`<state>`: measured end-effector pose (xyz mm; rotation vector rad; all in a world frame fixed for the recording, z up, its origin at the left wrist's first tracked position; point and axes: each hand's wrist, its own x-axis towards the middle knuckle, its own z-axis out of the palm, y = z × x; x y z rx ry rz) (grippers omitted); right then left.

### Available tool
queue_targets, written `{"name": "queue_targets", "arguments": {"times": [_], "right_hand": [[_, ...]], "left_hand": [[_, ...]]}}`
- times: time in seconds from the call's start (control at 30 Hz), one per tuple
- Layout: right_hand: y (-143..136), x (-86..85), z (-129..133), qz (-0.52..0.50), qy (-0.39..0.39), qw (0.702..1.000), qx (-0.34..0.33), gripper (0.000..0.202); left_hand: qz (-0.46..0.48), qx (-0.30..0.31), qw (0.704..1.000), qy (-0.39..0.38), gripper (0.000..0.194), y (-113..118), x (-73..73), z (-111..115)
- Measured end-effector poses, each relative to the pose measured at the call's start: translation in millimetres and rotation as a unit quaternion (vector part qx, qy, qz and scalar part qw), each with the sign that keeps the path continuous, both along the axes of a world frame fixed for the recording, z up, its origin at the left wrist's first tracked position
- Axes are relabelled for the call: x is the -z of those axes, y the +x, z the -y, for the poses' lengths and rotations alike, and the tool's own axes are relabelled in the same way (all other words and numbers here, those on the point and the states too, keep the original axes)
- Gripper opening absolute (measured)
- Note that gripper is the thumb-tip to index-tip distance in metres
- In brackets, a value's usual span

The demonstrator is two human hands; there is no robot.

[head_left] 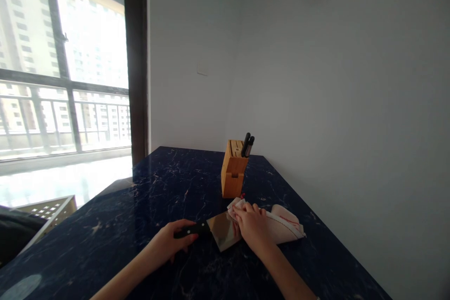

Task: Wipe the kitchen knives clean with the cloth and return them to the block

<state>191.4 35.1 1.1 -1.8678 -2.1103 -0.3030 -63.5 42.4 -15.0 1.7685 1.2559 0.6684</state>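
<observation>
A cleaver (221,230) with a wide, shiny blade points to the right, low over the table. My left hand (172,239) is closed around its black riveted handle. With my right hand (252,226) I grip a white cloth (285,226) with red marks, pressed against the far end of the blade. The cloth and fingers hide that end of the blade, and the rest of the cloth spreads out to the right. Just beyond my hands stands a wooden knife block (233,171), with black-handled tools (247,145) in its right-hand slots.
The dark blue marbled table (168,178) reaches to the wall, its right edge near another wall. At the lower left is a chair (52,211) with a perforated back and dark fabric over it. A large window (94,56) is on the left.
</observation>
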Motion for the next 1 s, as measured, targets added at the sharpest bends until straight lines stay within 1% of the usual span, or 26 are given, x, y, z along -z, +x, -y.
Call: {"name": "queue_targets", "arguments": {"times": [0.1,0.2,0.3,0.4,0.5,0.6,0.73,0.87,1.0], "right_hand": [[-9.6,3.4,3.2,-0.007,0.001,0.999,-0.034,0.038],[-24.6,3.0,9.5,-0.012,-0.009,0.997,-0.08,0.041],[-37.0,-3.0,18.3,-0.014,-0.026,0.993,-0.114,0.042],[-42.3,-12.5,25.7,-0.022,-0.037,0.989,-0.139,0.041],[-39.8,-21.4,29.2,-0.029,-0.053,0.988,-0.144,0.037],[-32.9,-25.8,29.9,-0.024,-0.076,0.987,-0.142,0.032],[-27.3,-24.6,30.5,-0.029,-0.088,0.987,-0.129,0.03],[-30.0,-23.9,31.5,-0.031,-0.069,0.989,-0.124,0.034],[-32.6,-24.8,32.0,-0.016,-0.074,0.989,-0.123,0.036]], "left_hand": [[0.004,-0.009,1.0,-0.004,0.06,0.3,-1.0,0.7],[0.005,-0.02,1.0,-0.012,0.062,1.4,-2.0,1.5],[0.007,-0.029,1.0,-0.01,0.063,2.1,-0.2,1.0],[0.009,-0.023,1.0,-0.003,0.062,1.4,2.9,-0.3],[0.003,-0.015,1.0,0.0,0.06,0.5,4.4,-0.9],[-0.002,-0.012,1.0,0.0,0.06,0.2,3.5,-0.5],[-0.01,-0.006,1.0,0.005,0.059,0.5,2.0,-0.1],[-0.007,-0.013,1.0,0.006,0.062,0.6,2.4,-0.7],[-0.003,-0.01,1.0,0.003,0.063,0.0,2.9,-0.9]]}}
